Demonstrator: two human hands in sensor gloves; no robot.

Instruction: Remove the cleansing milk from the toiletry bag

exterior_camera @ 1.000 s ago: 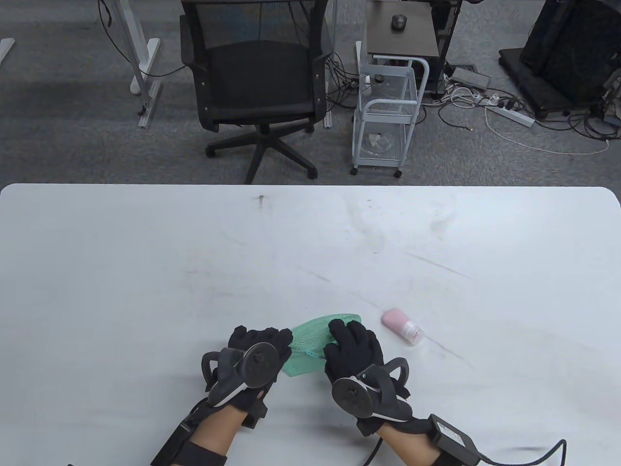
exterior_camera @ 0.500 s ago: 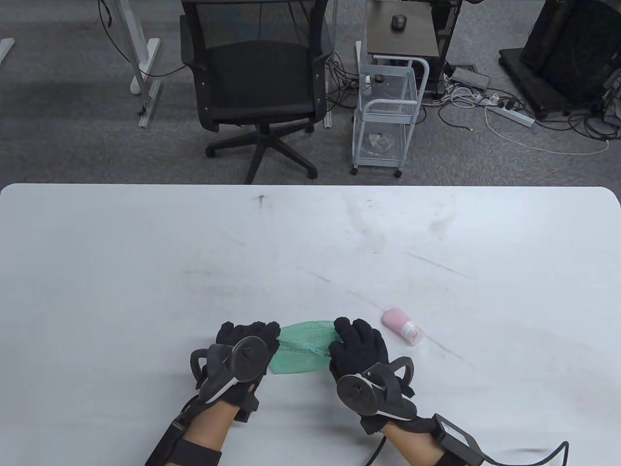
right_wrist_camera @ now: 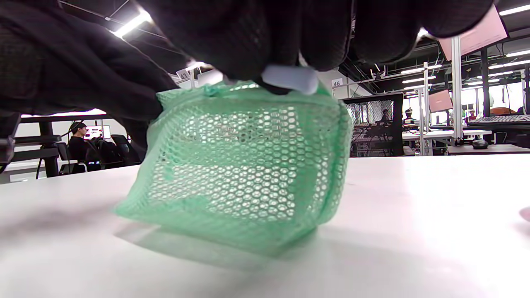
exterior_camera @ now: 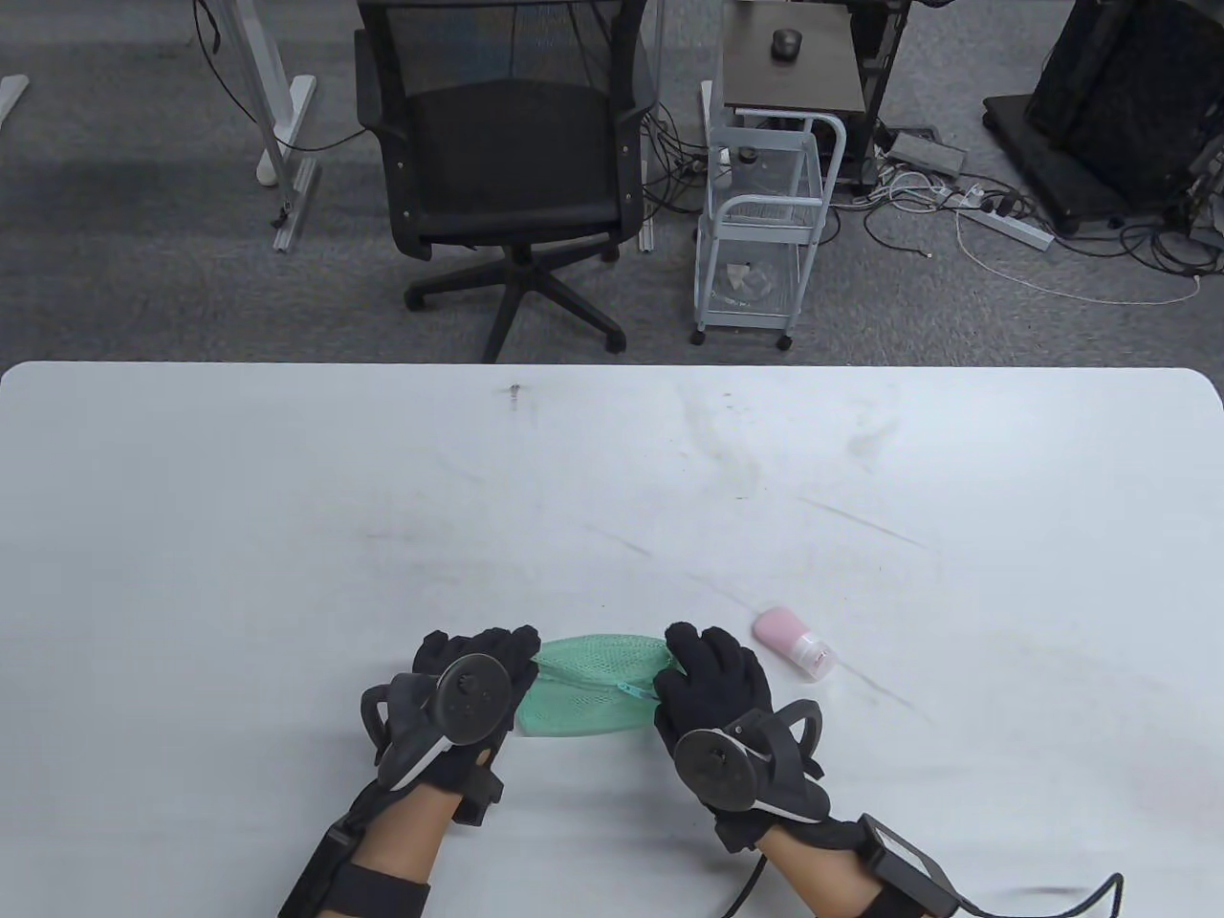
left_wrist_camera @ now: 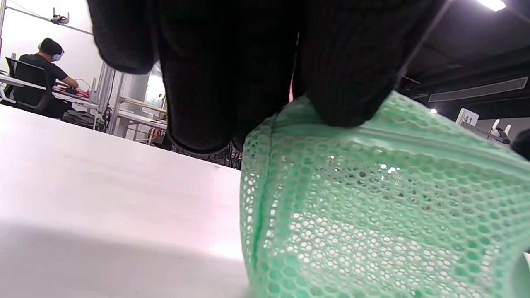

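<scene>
White table, scuffed with grey streaks. On it near the front edge sits 1 green mesh bag, and just to its right lies 1 pink bottle on its side.

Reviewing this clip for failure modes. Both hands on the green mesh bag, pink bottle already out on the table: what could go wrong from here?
1. The mesh bag is soft and looks light; the left hand grips one end, the right hand pinches the zipper pull. An uneven pull may drag the bag rather than work the zipper.
2. The pink bottle lies on its side close beside the right hand; a sideways sweep could nudge or roll it.
</scene>
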